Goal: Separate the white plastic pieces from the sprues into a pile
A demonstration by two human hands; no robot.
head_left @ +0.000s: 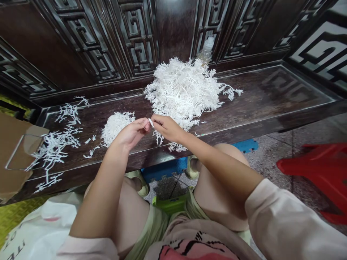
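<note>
My left hand (pixel 135 133) and my right hand (pixel 167 128) meet above the front of the dark wooden bench. Their fingertips are pinched together on a small white branched piece (pixel 151 123), most of which the fingers hide. Just behind my right hand rises a big heap of white, twig-like branched pieces (pixel 184 88). A smaller, finer white pile (pixel 115 126) lies left of my left hand, partly covered by it. Farther left, bare white branching stems (pixel 58 144) are scattered loosely along the bench.
A carved wooden backrest (pixel 176 32) runs behind the bench (pixel 252 97). A clear bottle with a white cap (pixel 208 45) stands behind the heap. At the left end is a cardboard box (pixel 16 148); a white bag (pixel 46 224) lies below. A red stool (pixel 320 173) is at the right.
</note>
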